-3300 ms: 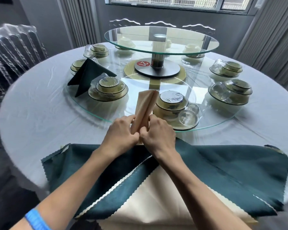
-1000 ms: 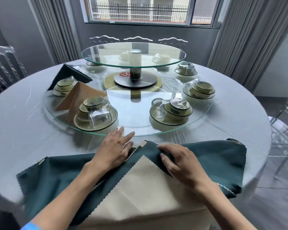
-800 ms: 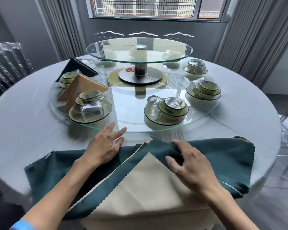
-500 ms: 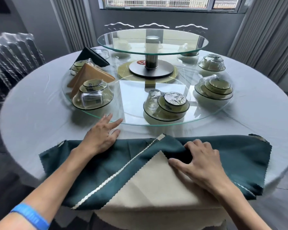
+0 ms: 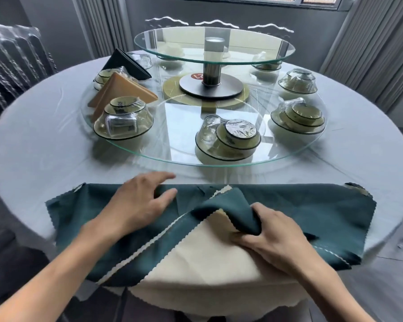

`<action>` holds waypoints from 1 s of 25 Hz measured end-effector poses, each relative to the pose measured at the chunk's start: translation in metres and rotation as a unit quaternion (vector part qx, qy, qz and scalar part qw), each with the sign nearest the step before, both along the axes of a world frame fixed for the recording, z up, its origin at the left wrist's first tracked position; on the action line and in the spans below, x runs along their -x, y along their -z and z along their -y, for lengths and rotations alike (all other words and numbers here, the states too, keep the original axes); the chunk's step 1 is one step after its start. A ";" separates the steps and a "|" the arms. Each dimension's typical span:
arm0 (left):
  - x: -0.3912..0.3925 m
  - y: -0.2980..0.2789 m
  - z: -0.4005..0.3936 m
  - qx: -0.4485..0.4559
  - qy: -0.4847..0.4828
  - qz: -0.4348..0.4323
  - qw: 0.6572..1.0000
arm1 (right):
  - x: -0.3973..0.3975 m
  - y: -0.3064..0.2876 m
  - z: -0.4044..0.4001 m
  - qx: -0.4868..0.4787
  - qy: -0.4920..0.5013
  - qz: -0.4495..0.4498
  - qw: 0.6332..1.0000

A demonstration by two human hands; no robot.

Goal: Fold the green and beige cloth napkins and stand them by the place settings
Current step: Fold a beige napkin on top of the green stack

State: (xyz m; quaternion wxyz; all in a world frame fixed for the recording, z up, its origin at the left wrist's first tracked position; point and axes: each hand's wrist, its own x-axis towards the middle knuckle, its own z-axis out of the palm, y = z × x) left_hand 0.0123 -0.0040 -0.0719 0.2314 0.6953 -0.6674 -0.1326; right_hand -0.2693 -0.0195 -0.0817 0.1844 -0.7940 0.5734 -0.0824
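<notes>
Pinching a raised fold of the top green napkin (image 5: 230,205), the right hand (image 5: 272,235) has its grip closed on the cloth, fingers curled under the lifted corner and thumb on the fabric. Beneath that corner, the beige napkin (image 5: 203,259) lies flat and hangs over the near edge of the desk (image 5: 44,147). The left hand (image 5: 137,203) rests on the lower green napkin (image 5: 84,205) with its grip open, fingers extended and spread, holding nothing. The green layers lie spread across the near edge of the desk, overlapping one another.

On the lower glass turntable (image 5: 172,156), a folded beige napkin (image 5: 119,89) stands beside the left place setting (image 5: 123,119). A folded green napkin (image 5: 126,63) stands behind it, next to a further setting. The nearest place setting (image 5: 228,140) sits at the front of the turntable, with no napkin beside it. An upper glass tier (image 5: 214,45) stands on a central post.
</notes>
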 end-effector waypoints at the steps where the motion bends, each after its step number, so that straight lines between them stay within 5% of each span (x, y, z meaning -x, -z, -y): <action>1: 0.011 -0.003 -0.020 -0.010 0.025 -0.010 1.000 | -0.001 0.003 -0.004 0.009 -0.008 -0.011 1.000; 6: 0.018 -0.008 -0.066 -0.117 0.132 0.017 0.984 | 0.009 -0.005 -0.011 0.010 -0.038 0.128 0.991; 9: 0.008 -0.020 -0.069 -0.140 0.120 -0.051 0.982 | 0.019 -0.028 -0.004 -0.031 -0.021 0.291 0.956; 11: 0.002 -0.037 -0.060 -0.134 0.141 -0.136 0.971 | 0.022 -0.053 0.012 -0.015 -0.039 0.323 0.945; 14: -0.013 -0.077 -0.016 -0.042 0.126 -0.153 0.979 | 0.006 -0.109 0.068 0.106 -0.068 0.280 0.952; 17: -0.023 -0.114 0.066 0.101 0.027 -0.030 0.994 | -0.028 -0.160 0.153 0.254 0.005 0.172 0.952; 20: -0.015 -0.126 0.116 0.168 -0.115 0.105 0.973 | -0.050 -0.172 0.195 0.316 0.117 0.071 0.939; 25: 0.009 -0.050 0.064 0.159 0.050 0.111 0.980 | -0.046 -0.085 0.120 0.348 -0.004 0.094 0.933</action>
